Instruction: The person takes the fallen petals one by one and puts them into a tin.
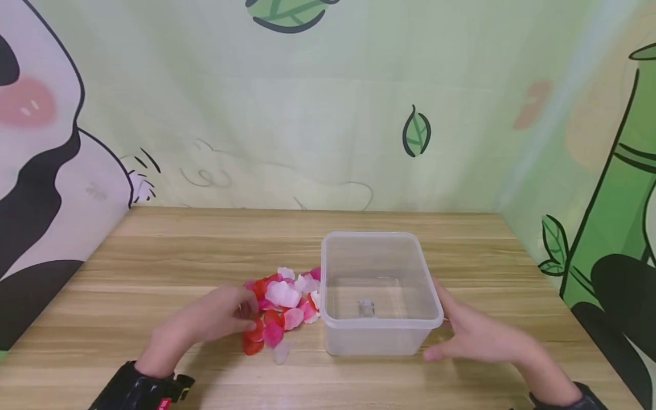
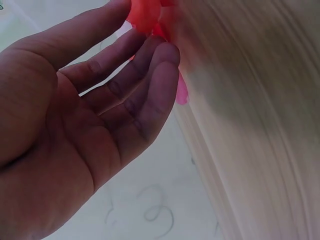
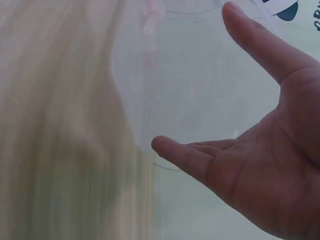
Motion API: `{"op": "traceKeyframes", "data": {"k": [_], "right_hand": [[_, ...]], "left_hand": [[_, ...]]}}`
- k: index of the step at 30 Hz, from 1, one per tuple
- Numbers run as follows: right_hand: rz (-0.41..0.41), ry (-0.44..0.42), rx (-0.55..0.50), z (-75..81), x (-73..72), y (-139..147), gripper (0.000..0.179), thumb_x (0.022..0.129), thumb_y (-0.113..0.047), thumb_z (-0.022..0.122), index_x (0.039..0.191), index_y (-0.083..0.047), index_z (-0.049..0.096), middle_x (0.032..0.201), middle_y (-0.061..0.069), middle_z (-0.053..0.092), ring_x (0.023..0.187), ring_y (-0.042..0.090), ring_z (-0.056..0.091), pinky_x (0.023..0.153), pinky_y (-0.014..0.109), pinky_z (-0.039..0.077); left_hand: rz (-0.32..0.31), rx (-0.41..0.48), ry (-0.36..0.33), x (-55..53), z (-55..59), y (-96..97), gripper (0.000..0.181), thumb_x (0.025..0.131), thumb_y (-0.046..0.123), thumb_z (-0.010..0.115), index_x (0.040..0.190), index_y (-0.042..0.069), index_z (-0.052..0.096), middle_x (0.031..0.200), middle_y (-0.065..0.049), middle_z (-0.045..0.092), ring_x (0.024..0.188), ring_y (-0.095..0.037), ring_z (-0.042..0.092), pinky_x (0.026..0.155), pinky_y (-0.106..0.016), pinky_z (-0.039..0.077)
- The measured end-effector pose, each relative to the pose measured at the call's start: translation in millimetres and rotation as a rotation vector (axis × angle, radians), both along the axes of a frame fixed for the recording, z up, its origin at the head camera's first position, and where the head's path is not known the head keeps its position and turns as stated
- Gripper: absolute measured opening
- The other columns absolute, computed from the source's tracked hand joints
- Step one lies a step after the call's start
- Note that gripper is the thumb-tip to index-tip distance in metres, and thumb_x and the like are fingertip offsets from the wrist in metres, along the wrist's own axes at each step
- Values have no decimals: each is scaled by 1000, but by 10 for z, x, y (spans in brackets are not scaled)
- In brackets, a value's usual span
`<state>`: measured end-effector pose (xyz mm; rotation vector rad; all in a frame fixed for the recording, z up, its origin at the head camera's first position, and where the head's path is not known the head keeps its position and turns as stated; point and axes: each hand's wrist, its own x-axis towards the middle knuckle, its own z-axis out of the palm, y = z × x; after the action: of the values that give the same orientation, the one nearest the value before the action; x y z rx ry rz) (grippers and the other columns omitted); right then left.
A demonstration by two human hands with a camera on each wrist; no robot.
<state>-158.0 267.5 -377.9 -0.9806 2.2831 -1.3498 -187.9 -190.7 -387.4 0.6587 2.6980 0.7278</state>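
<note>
A pile of red, pink and white artificial flower petals (image 1: pixel 284 294) lies on the table, left of a clear plastic box (image 1: pixel 376 339). My left hand (image 1: pixel 220 313) is at the pile's left edge, fingers curled, with a red petal (image 2: pixel 145 15) between the thumb and fingertips in the left wrist view. My right hand (image 1: pixel 476 333) is at the box's right side, thumb spread apart and fingers stretched along its wall, partly hidden behind it. In the right wrist view the box's translucent wall (image 3: pixel 200 75) lies before the open palm. A small pale patch shows on the box's bottom.
The wood-grain table (image 1: pixel 205 245) ends at a green cloth backdrop (image 1: pixel 307 142) printed with leaves, a panda and bamboo. One pale petal (image 1: pixel 281 353) lies at the near edge of the pile.
</note>
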Motion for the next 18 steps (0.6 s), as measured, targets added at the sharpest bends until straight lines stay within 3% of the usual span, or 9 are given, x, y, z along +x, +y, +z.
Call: {"op": "traceKeyframes", "data": {"k": [4, 8, 15, 18], "right_hand": [[32, -52, -77, -51, -8, -61, 127, 85, -5, 84, 164, -26, -13, 159, 29, 23, 127, 39, 54, 97, 39, 53], [48, -104, -148, -78, 0, -123, 124, 85, 1, 82, 164, -28, -9, 155, 33, 24, 123, 35, 59, 92, 48, 56], [-72, -60, -94, -72, 26, -183, 120, 85, -8, 85, 165, -28, -2, 154, 28, 34, 121, 43, 57, 94, 37, 53], [-100, -79, -91, -73, 37, -198, 117, 88, -8, 82, 165, -30, -3, 154, 29, 33, 118, 42, 60, 89, 40, 57]], "left_hand": [[-17, -2, 5, -9, -14, 11, 19, 85, 10, 84, 97, 10, 69, 86, 4, 61, 80, -15, 56, 75, -35, 53], [-71, 10, 45, -21, -26, 8, 18, 85, 8, 84, 94, 11, 68, 84, 6, 60, 77, -12, 55, 72, -31, 52], [-90, 38, 51, -33, -18, 12, 18, 84, 5, 84, 89, 13, 68, 82, 7, 60, 75, -12, 55, 69, -28, 52], [-86, 47, 55, -36, -12, 17, 19, 84, 3, 83, 88, 14, 68, 82, 8, 60, 76, -12, 55, 69, -28, 53]]}}
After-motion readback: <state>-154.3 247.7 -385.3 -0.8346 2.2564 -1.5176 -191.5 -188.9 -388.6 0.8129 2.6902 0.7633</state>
